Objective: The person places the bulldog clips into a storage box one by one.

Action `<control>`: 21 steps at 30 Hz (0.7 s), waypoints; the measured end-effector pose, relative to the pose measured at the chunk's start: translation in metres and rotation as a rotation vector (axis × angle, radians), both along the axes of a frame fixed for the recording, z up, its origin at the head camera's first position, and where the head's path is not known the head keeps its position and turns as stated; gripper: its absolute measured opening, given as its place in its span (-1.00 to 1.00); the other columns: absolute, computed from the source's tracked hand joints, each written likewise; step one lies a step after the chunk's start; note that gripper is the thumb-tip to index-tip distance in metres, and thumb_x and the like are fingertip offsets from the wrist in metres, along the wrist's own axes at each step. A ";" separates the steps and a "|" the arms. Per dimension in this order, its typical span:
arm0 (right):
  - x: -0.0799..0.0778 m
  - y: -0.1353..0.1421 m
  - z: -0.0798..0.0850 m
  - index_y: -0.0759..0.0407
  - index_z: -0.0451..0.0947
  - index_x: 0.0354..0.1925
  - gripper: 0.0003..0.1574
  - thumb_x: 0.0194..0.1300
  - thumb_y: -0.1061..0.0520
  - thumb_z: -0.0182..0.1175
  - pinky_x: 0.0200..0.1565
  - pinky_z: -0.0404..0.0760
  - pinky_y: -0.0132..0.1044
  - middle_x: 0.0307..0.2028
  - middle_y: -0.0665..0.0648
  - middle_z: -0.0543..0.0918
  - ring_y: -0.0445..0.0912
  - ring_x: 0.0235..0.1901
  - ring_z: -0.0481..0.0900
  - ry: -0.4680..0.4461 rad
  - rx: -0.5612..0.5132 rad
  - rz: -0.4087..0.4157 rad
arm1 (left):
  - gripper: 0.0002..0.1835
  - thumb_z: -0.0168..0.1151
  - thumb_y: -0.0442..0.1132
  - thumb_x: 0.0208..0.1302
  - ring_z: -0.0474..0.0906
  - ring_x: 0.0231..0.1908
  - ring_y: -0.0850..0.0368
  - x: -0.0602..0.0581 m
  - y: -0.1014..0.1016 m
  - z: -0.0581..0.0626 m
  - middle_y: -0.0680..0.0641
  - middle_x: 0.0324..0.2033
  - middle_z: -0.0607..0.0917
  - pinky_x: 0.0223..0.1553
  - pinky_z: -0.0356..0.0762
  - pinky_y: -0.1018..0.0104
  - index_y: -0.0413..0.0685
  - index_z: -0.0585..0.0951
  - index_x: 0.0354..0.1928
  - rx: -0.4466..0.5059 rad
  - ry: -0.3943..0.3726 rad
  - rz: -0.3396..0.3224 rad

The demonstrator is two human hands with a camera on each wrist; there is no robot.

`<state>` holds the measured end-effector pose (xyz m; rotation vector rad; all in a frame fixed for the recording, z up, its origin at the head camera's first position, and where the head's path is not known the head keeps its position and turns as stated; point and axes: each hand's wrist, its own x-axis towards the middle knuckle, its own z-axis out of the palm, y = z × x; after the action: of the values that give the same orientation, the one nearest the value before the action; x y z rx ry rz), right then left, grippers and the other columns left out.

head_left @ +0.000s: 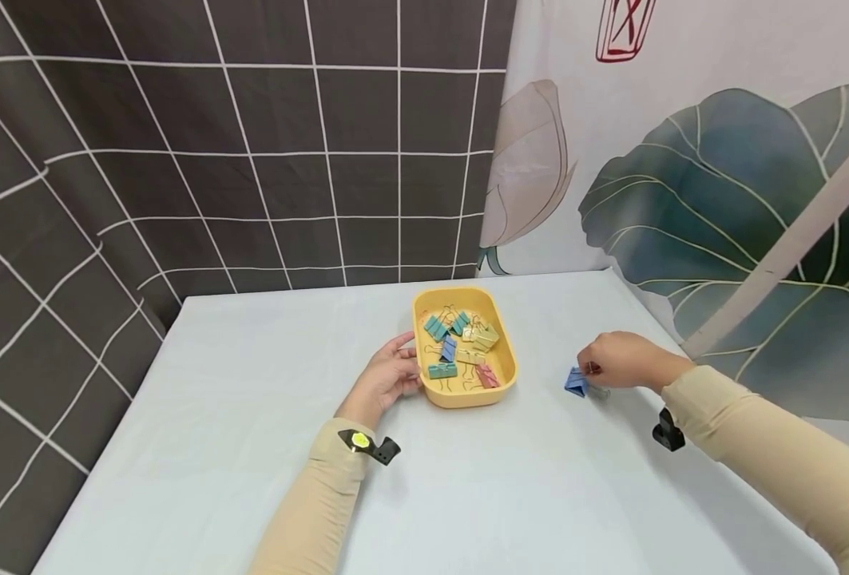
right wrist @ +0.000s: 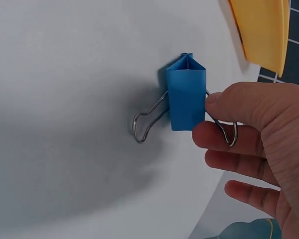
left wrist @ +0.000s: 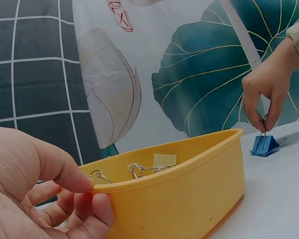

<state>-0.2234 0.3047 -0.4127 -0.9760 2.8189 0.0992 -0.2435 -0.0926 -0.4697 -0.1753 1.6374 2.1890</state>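
Observation:
A yellow plastic bin (head_left: pixel 467 399) stands on the table with several binder clips inside, green, yellow, blue and pink. My left hand (head_left: pixel 386 374) grips its left rim, thumb over the edge and fingers against the outer wall, as the left wrist view shows. To the right of the bin, my right hand (head_left: pixel 621 359) pinches one wire handle of a blue binder clip (right wrist: pixel 187 99) between thumb and index finger. The clip's other wire handle (right wrist: pixel 144 119) sticks out on the opposite side. In the head view the clip is low over the white tabletop, partly covered by the fingers.
The white-covered table (head_left: pixel 251 447) reaches back to a dark grid-patterned curtain (head_left: pixel 266 144) and a light curtain printed with large leaves (head_left: pixel 719 192). Inside the bin, a green binder clip (head_left: pixel 442 370) and a pink binder clip (head_left: pixel 487 376) lie towards the near end.

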 end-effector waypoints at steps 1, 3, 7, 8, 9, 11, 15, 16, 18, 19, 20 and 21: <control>0.000 0.000 0.001 -0.05 0.58 -0.50 -0.78 0.15 0.25 0.35 -0.48 0.42 -0.38 -0.58 -0.20 0.48 -0.28 -0.57 0.32 0.003 -0.002 0.005 | -0.12 0.08 -0.68 0.11 0.49 -0.37 0.13 0.000 0.000 0.000 -0.18 0.05 0.47 -0.39 0.60 0.36 0.04 0.30 0.50 0.000 0.001 -0.001; -0.002 -0.001 0.003 -0.05 0.56 -0.52 -0.76 0.16 0.25 0.35 -0.48 0.39 -0.39 -0.60 -0.20 0.46 -0.29 -0.57 0.30 0.010 -0.011 0.022 | -0.12 0.09 -0.68 0.10 0.49 -0.38 0.13 0.000 0.000 -0.001 -0.17 0.03 0.47 -0.39 0.60 0.35 0.04 0.31 0.50 -0.002 0.003 -0.002; -0.008 -0.004 0.011 -0.03 0.60 -0.52 -0.78 0.17 0.24 0.37 -0.47 0.45 -0.38 -0.58 -0.19 0.50 -0.29 -0.57 0.31 0.039 -0.024 0.036 | -0.11 0.10 -0.67 0.09 0.49 -0.39 0.13 -0.002 0.000 -0.001 -0.18 0.06 0.48 -0.37 0.60 0.34 0.04 0.31 0.50 -0.005 0.000 0.003; -0.010 -0.005 0.014 -0.03 0.61 -0.51 -0.79 0.17 0.24 0.38 -0.46 0.47 -0.37 -0.58 -0.19 0.51 -0.28 -0.56 0.32 0.045 -0.027 0.036 | -0.11 0.10 -0.67 0.09 0.49 -0.39 0.13 -0.003 0.000 0.000 -0.18 0.06 0.48 -0.37 0.60 0.34 0.04 0.31 0.50 -0.003 -0.001 0.006; -0.012 -0.006 0.016 -0.02 0.62 -0.50 -0.80 0.17 0.23 0.38 -0.45 0.50 -0.36 -0.57 -0.18 0.53 -0.28 -0.56 0.33 0.049 -0.027 0.034 | -0.11 0.10 -0.67 0.09 0.49 -0.39 0.13 -0.003 0.000 0.000 -0.18 0.06 0.48 -0.37 0.60 0.34 0.04 0.31 0.50 0.001 -0.002 0.007; -0.016 -0.007 0.019 0.00 0.63 -0.48 -0.83 0.17 0.23 0.39 -0.43 0.54 -0.33 -0.55 -0.17 0.55 -0.27 -0.55 0.35 0.055 -0.025 0.031 | -0.11 0.11 -0.67 0.08 0.49 -0.39 0.14 -0.003 0.000 0.001 -0.17 0.04 0.48 -0.38 0.60 0.35 0.03 0.31 0.50 0.007 -0.004 0.006; -0.023 -0.012 0.026 0.02 0.65 -0.45 -0.87 0.18 0.22 0.38 -0.40 0.57 -0.31 -0.54 -0.15 0.57 -0.25 -0.54 0.37 0.050 -0.020 0.032 | -0.10 0.11 -0.67 0.08 0.48 -0.40 0.15 -0.002 0.001 0.000 -0.13 0.00 0.48 -0.41 0.61 0.37 -0.01 0.28 0.51 0.011 -0.001 -0.006; -0.025 -0.014 0.028 0.02 0.66 -0.44 -0.88 0.19 0.22 0.38 -0.39 0.59 -0.31 -0.53 -0.15 0.58 -0.25 -0.53 0.38 0.049 -0.021 0.027 | -0.10 0.11 -0.67 0.08 0.48 -0.40 0.15 -0.002 0.001 -0.001 -0.13 -0.01 0.48 -0.42 0.61 0.37 -0.01 0.28 0.52 0.008 -0.001 -0.005; -0.028 -0.019 0.033 0.03 0.68 -0.42 -0.91 0.19 0.21 0.38 -0.37 0.62 -0.29 -0.52 -0.14 0.60 -0.25 -0.52 0.41 0.049 -0.033 0.014 | -0.10 0.11 -0.67 0.09 0.48 -0.41 0.15 -0.001 0.001 -0.002 -0.13 0.00 0.48 -0.42 0.61 0.37 0.00 0.28 0.51 0.005 -0.003 0.000; -0.029 -0.022 0.036 0.04 0.69 -0.41 -0.92 0.20 0.20 0.38 -0.36 0.63 -0.28 -0.51 -0.14 0.62 -0.25 -0.52 0.42 0.051 -0.040 0.009 | -0.10 0.11 -0.67 0.08 0.49 -0.41 0.15 -0.001 0.001 -0.002 -0.14 0.00 0.48 -0.42 0.61 0.37 0.01 0.29 0.51 0.004 -0.005 0.003; -0.031 -0.024 0.039 0.06 0.69 -0.40 -0.94 0.20 0.20 0.39 -0.34 0.65 -0.27 -0.50 -0.13 0.63 -0.24 -0.51 0.44 0.052 -0.048 -0.001 | -0.10 0.11 -0.67 0.08 0.49 -0.40 0.15 -0.001 0.001 -0.002 -0.14 0.01 0.48 -0.41 0.61 0.37 0.01 0.29 0.51 0.002 -0.004 0.004; -0.032 -0.027 0.042 0.07 0.70 -0.39 -0.96 0.20 0.20 0.39 -0.33 0.66 -0.26 -0.48 -0.12 0.64 -0.24 -0.50 0.45 0.054 -0.057 -0.007 | -0.10 0.11 -0.67 0.08 0.49 -0.40 0.15 -0.002 0.001 -0.002 -0.14 0.02 0.48 -0.40 0.61 0.37 0.02 0.29 0.51 0.005 -0.004 0.006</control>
<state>-0.2557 0.2780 -0.3707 -0.9894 2.8888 0.0454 -0.2452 -0.0917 -0.4717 -0.1826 1.6316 2.1952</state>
